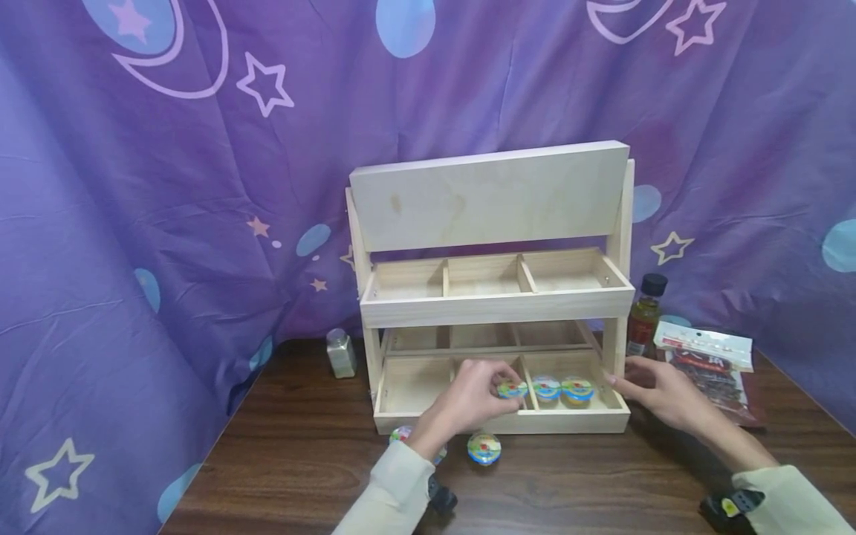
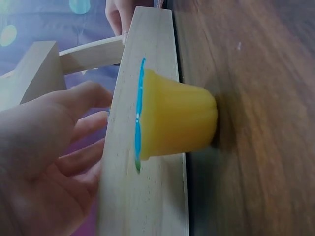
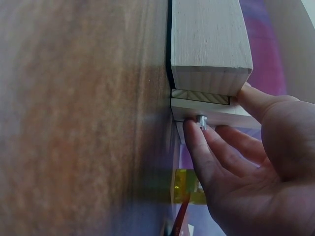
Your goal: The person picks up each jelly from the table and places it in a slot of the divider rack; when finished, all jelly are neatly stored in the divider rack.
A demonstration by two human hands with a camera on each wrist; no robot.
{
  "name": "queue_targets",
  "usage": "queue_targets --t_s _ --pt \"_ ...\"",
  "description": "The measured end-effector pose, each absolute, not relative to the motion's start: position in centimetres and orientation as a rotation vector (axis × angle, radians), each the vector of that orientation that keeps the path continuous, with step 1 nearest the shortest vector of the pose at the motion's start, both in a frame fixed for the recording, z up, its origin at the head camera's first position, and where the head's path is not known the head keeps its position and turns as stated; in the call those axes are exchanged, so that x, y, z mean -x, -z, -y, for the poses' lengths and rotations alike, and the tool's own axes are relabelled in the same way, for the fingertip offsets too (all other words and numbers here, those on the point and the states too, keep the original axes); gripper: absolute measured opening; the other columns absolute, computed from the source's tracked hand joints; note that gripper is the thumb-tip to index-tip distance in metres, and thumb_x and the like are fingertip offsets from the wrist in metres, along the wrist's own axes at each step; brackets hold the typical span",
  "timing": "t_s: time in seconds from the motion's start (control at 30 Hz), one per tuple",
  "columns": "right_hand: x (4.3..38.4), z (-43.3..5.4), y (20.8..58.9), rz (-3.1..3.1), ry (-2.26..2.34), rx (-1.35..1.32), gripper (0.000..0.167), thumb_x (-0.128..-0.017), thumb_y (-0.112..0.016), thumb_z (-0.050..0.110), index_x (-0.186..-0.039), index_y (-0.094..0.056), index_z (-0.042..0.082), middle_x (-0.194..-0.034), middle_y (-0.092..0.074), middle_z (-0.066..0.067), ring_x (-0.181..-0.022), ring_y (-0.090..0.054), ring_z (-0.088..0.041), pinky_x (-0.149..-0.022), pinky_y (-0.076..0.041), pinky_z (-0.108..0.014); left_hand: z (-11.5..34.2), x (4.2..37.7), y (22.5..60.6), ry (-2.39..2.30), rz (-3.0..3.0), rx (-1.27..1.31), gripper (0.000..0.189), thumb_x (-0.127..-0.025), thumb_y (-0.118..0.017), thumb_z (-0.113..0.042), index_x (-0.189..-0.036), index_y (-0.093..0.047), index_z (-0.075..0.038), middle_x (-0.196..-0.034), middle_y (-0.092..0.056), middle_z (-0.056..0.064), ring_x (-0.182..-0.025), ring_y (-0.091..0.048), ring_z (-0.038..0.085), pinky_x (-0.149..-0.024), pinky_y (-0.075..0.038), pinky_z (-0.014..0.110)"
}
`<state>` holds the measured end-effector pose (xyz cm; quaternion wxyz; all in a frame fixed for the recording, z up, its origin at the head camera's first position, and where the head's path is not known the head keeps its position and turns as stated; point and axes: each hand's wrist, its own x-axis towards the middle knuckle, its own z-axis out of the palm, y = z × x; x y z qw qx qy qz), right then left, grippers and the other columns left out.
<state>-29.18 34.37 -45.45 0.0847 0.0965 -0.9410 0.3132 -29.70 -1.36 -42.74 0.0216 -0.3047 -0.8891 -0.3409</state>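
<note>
My left hand (image 1: 471,390) pinches a jelly cup (image 1: 512,389) with a printed lid, low in the middle compartment of the lower tray of a wooden rack (image 1: 498,308). In the left wrist view the rack's front board hides that hand's fingertips. Two more jelly cups (image 1: 577,391) sit side by side in the right compartment. My right hand (image 1: 662,390) grips the rack's lower right corner, thumb at the inner side and fingers along the outside by a metal bolt (image 3: 201,121). A yellow jelly cup (image 2: 179,115) stands on the table before the rack.
Other jelly cups (image 1: 401,433) lie left of it, partly behind my left wrist. A shaker jar (image 1: 342,354) stands left of the rack. At its right are a dark-capped bottle (image 1: 646,316) and a spice bag (image 1: 712,371). A purple curtain (image 1: 428,96) hangs behind.
</note>
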Motion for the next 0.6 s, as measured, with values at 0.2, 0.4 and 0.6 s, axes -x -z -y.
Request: queue_targets --t_s 0.2,0.4,0.6 --pt "29.1 -34.4 45.6 2.804 -0.935 -0.295 0.059 -0.104 -0.072 0.04 -0.133 -0.066 -0.011 -0.115 -0.079 -0.027 -0.106 -0.078 -0.042 -0.088 -0.065 -0.049 0.9 30.2 43.0 1.035 2.806 0.919 0.027 -0.092 -0.087 -0.024 -0.117 -0.08 -0.018 -0.114 -0.081 -0.002 -0.099 -0.071 0.006 -0.087 -0.058 0.018" --pt "29.1 -34.4 45.7 2.812 -0.923 -0.293 0.059 -0.104 -0.072 0.04 -0.134 -0.065 -0.01 -0.115 -0.079 -0.027 -0.107 -0.078 -0.042 -0.089 -0.064 -0.049 0.7 30.6 43.2 1.117 2.842 0.865 0.026 -0.09 -0.09 -0.023 -0.114 -0.081 -0.016 -0.111 -0.082 0.0 -0.098 -0.073 0.008 -0.085 -0.059 0.02" --pt "29.2 -34.5 45.6 2.814 -0.937 -0.289 0.059 -0.104 -0.072 0.038 -0.134 -0.064 -0.012 -0.115 -0.079 -0.029 -0.106 -0.077 -0.043 -0.091 -0.063 -0.059 0.9 30.9 43.3 1.148 2.84 0.873 0.029 -0.089 -0.091 -0.025 -0.115 -0.081 -0.015 -0.117 -0.082 0.003 -0.102 -0.076 0.01 -0.091 -0.061 0.023"
